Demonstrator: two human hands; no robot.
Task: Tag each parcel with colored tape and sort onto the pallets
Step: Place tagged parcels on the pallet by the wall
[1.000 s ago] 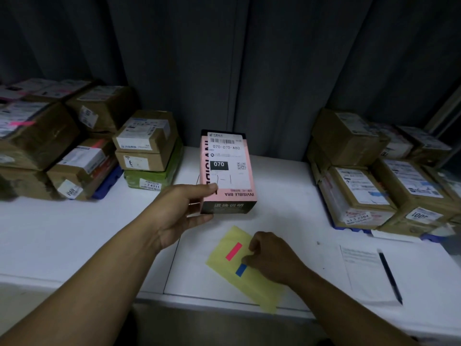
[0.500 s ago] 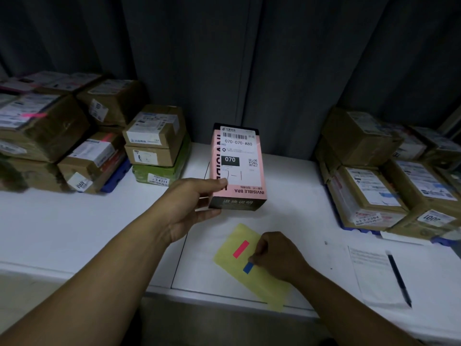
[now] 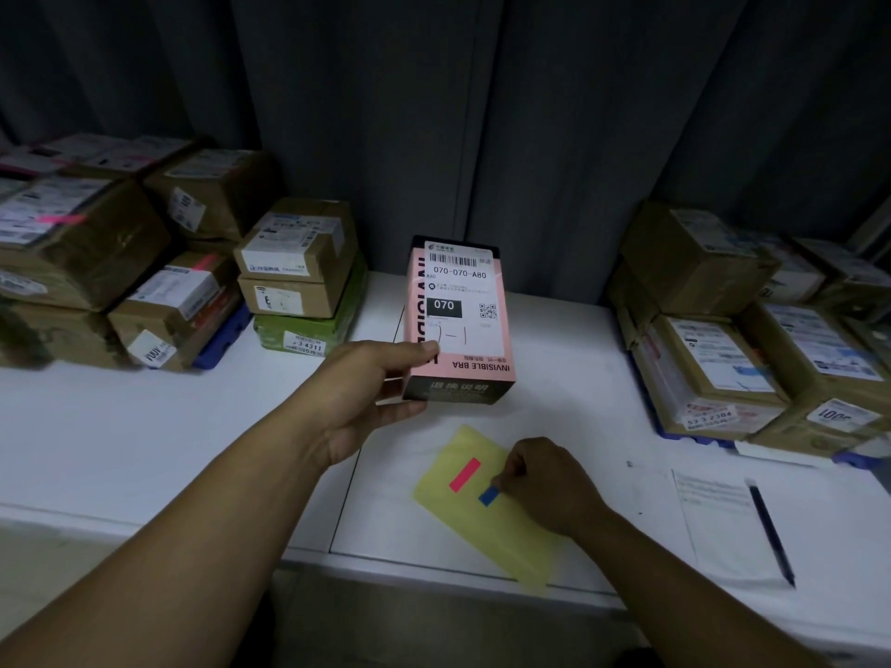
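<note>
My left hand (image 3: 371, 392) grips a pink parcel box (image 3: 460, 373) by its left near corner and holds it tilted above the white table (image 3: 120, 426). The box carries a white shipping label (image 3: 463, 296) reading 070-070-A80. Below it lies a yellow backing sheet (image 3: 487, 527) with a pink tape strip (image 3: 464, 473) and a blue tape strip (image 3: 488, 495) on it. My right hand (image 3: 545, 479) rests on the sheet and pinches the upper end of the blue strip with its fingertips.
Stacked cardboard parcels (image 3: 144, 262) and a green box (image 3: 308, 330) fill the left of the table on a blue pallet (image 3: 222, 337). More parcels (image 3: 752, 330) stand at the right. A paper form (image 3: 718, 518) with a black pen (image 3: 770, 532) lies near the right front edge. Dark curtains hang behind.
My right hand's fingertips have closed on the blue strip's end. The view shifted slightly; the pink box stays in my left hand.
</note>
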